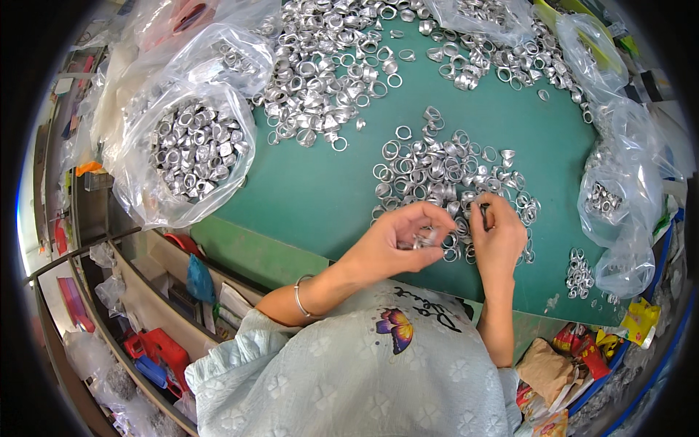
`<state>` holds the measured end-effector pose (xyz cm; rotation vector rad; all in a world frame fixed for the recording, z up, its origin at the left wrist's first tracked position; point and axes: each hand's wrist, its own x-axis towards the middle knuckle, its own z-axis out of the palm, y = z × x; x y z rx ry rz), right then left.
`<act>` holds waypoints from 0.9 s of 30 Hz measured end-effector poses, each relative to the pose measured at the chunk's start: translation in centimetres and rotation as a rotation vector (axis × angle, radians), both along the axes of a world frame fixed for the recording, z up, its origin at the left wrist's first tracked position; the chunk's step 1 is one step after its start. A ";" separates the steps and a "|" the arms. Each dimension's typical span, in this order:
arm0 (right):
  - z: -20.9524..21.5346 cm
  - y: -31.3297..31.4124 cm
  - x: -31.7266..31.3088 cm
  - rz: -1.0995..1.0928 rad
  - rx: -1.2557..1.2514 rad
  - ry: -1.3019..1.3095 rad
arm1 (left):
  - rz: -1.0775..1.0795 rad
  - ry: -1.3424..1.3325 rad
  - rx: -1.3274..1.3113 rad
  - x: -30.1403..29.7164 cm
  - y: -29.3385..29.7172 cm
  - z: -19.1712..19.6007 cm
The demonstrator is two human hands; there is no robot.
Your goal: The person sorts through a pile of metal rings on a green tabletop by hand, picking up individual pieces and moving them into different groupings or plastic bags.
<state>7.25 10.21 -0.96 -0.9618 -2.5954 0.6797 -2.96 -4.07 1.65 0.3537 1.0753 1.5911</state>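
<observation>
While both hands pinch them, the silver rings (444, 171) gleam, small and metallic.

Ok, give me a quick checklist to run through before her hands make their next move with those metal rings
1. Left hand has a piece in its fingers: ok, small silver rings sit at the fingertips.
2. Right hand has a grip on something: cannot tell, a small dark item shows at the fingertips but its kind is unclear.
3. Supply within reach: ok, the near pile of rings lies right above both hands.
4. Bare green mat beside the hands: ok.
5. Open bag of rings at the left: ok, mouth open, full.
6. Small cluster of rings at the right: ok, apart from the pile.
</observation>
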 end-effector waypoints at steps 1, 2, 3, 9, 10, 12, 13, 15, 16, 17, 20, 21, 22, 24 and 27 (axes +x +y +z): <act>-0.3 0.3 0.2 -0.046 -0.034 0.103 | -0.012 -0.073 -0.015 -0.2 -0.2 -0.3; -0.5 0.5 0.6 -0.072 -0.111 0.135 | -0.025 -0.147 -0.030 -0.4 -0.5 -0.8; -0.7 0.7 1.1 -0.099 -0.187 0.167 | -0.059 -0.259 0.047 -0.4 -0.9 -1.8; -0.9 0.8 1.9 -0.193 -0.406 0.370 | 0.040 -0.172 -0.108 0.4 1.2 -1.9; -0.8 0.6 2.0 -0.202 -0.436 0.414 | 0.052 -0.075 -0.128 0.6 1.4 -2.0; -0.5 0.2 2.2 -0.234 -0.491 0.470 | 0.069 0.121 -0.165 1.0 1.7 -2.4; -0.4 0.1 2.2 -0.256 -0.517 0.482 | 0.053 0.144 -0.156 1.0 1.8 -2.6; -0.2 0.1 2.1 -0.265 -0.444 0.406 | 0.021 0.193 -0.139 0.9 1.9 -2.9; 0.0 0.3 2.0 -0.252 -0.345 0.316 | 0.027 0.144 -0.137 0.9 1.9 -2.9; 0.1 0.4 1.7 -0.239 -0.246 0.227 | 0.034 0.095 -0.136 0.9 1.8 -2.9; 0.7 0.4 -0.2 -0.061 0.012 0.153 | 0.068 0.085 -0.115 1.1 1.9 -3.3; 0.6 0.5 -0.9 0.036 0.071 0.109 | 0.081 0.104 -0.104 1.1 2.0 -3.4; 0.4 0.7 -1.4 0.064 0.088 0.061 | 0.072 0.111 -0.113 1.1 1.9 -3.3; -0.3 1.0 -2.2 0.123 0.124 -0.031 | 0.057 0.126 -0.129 0.9 1.9 -3.1; -0.6 1.4 -1.9 0.081 0.041 0.022 | 0.045 0.165 -0.143 0.7 1.6 -3.0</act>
